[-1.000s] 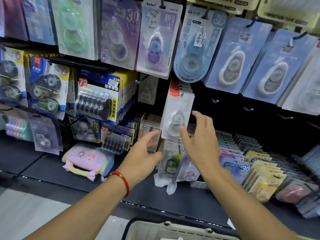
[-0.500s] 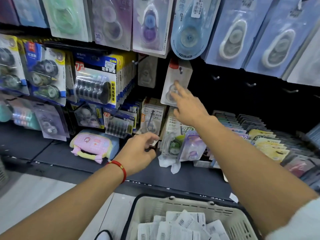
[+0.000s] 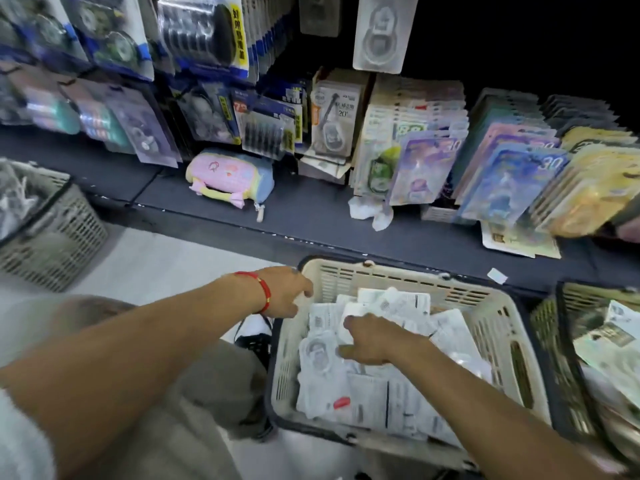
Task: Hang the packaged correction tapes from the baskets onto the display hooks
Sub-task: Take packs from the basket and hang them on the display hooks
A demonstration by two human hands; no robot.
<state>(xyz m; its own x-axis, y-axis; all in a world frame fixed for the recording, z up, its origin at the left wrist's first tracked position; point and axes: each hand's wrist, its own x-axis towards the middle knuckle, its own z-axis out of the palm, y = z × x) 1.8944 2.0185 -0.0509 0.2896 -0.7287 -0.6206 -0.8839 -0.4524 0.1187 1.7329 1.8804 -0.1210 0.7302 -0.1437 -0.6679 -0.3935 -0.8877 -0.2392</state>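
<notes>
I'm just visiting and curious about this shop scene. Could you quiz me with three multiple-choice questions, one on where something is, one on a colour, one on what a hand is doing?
1. Where does the pink pouch lie?
A. on the dark shelf
B. in the basket
C. on a hook

2. What colour is the bracelet on the left wrist?
A. blue
B. red
C. green

3. What is the right hand doing?
A. hanging a pack on a hook
B. resting on the floor
C. reaching onto the white packs in the cream basket

Answers: 1 A, it sits on the shelf. 2 B, a red band. 3 C, its fingers lie on the packs.
</notes>
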